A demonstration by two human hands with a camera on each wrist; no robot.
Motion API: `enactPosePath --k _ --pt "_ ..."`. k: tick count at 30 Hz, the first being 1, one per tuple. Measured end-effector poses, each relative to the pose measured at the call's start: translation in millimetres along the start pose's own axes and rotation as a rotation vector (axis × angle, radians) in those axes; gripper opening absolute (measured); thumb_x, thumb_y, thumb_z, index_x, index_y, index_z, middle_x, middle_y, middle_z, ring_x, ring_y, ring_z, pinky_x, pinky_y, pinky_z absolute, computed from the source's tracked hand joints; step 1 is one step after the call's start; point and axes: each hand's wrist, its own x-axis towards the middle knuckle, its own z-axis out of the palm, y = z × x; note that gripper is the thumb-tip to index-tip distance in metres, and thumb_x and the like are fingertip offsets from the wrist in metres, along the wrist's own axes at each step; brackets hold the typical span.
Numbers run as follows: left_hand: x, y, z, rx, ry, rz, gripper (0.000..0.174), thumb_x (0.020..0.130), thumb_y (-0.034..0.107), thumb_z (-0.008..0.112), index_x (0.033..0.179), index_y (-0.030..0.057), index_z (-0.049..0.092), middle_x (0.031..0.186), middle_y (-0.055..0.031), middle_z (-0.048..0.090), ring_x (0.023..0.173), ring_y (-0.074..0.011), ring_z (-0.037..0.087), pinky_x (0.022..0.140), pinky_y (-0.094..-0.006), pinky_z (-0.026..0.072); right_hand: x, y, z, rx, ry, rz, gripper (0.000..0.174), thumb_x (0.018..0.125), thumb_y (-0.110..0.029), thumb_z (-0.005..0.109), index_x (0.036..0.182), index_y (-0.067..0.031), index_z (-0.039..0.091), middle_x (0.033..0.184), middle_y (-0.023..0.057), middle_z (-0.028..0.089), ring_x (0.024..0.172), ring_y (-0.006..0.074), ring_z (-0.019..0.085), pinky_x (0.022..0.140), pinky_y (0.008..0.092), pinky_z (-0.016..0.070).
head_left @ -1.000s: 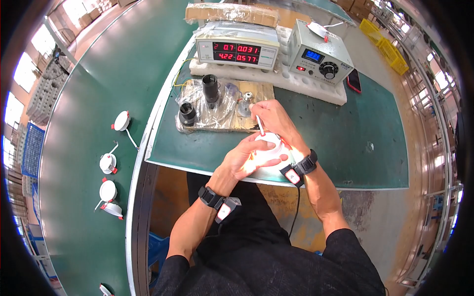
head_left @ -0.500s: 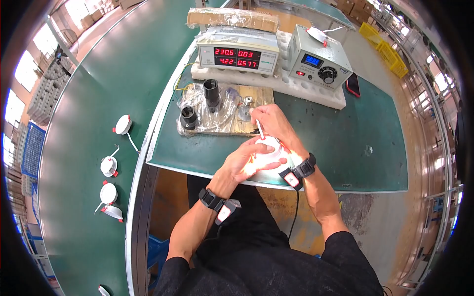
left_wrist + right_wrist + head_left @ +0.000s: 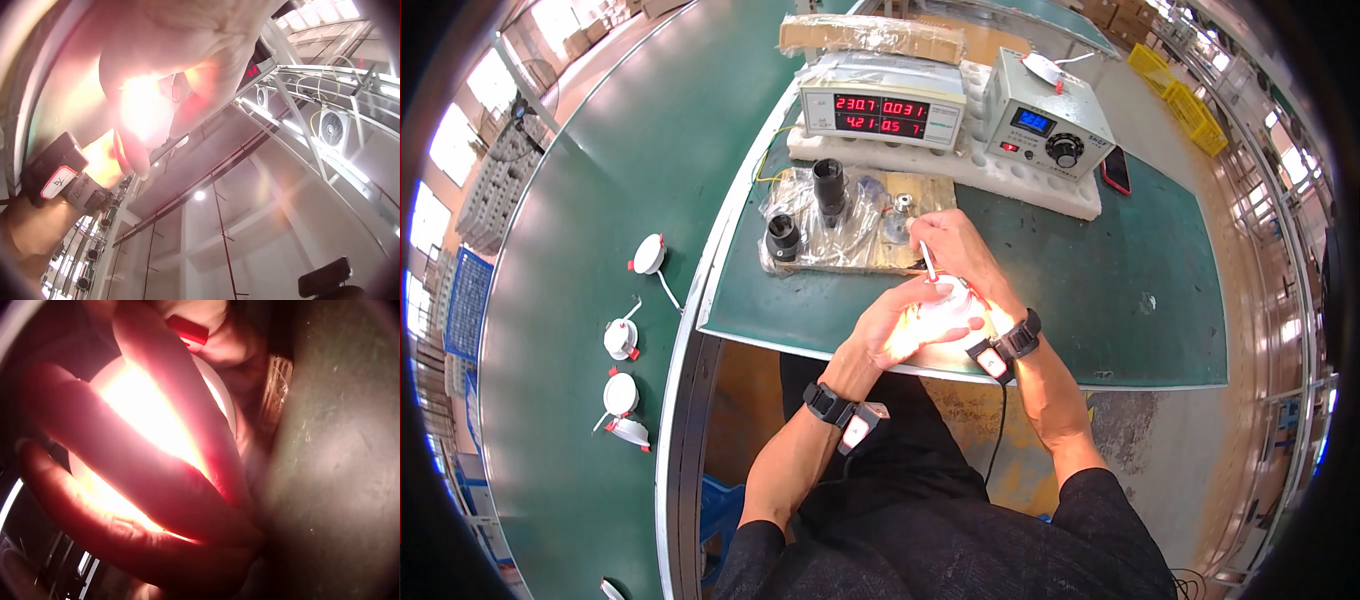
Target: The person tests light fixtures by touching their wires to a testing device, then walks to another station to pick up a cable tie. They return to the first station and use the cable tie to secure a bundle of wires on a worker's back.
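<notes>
My left hand (image 3: 892,322) grips a glowing white round downlight (image 3: 949,296), thumb over its back and fingers across its bright face. In the right wrist view, fingers (image 3: 134,475) spread over the glaring lamp (image 3: 150,412), with a red clip (image 3: 190,334) at its rim. My right hand (image 3: 962,250) pinches the lamp's short white cable (image 3: 928,262) near its upper end. Those fingertips are right beside a metal post (image 3: 903,204) on the wooden board (image 3: 940,190). The cable's tip is hidden by the fingers.
Two black cylindrical sockets (image 3: 828,182) stand on the plastic-covered board. Behind are a red-digit meter (image 3: 880,100) and a dial box (image 3: 1050,120) on white foam, with a phone (image 3: 1116,172) at the right. Several downlights (image 3: 620,393) lie on the green surface at left.
Both hands stay almost in place, with the left thumb shifting slightly on the lamp's back. The meter's red digits flicker and vary a little. The lamp stays lit throughout.
</notes>
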Motion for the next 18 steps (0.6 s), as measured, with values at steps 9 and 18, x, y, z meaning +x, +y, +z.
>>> enactPosePath --k 9,18 --pt "3 -3 6 0.029 0.065 0.041 0.034 0.1 0.023 0.054 0.122 -0.0034 0.058 0.116 -0.0203 0.068 0.101 -0.0348 0.07 0.082 -0.0421 0.0629 4 6 -1 -0.035 0.022 -0.066 0.039 0.093 -0.029 0.058 0.072 0.0035 0.064 0.055 0.0043 0.052 0.053 0.0133 0.051 0.051 0.0332 0.0412" --pt "-166 24 -7 0.67 0.746 0.632 0.024 0.103 0.02 0.056 0.115 0.0023 0.067 0.099 -0.0042 0.071 0.09 -0.0114 0.067 0.084 -0.0305 0.056 -4 7 -3 0.048 -0.078 -0.01 0.046 0.104 -0.042 0.054 0.076 -0.0072 0.064 0.054 -0.0062 0.044 0.045 0.003 0.039 0.041 0.0213 0.0259"
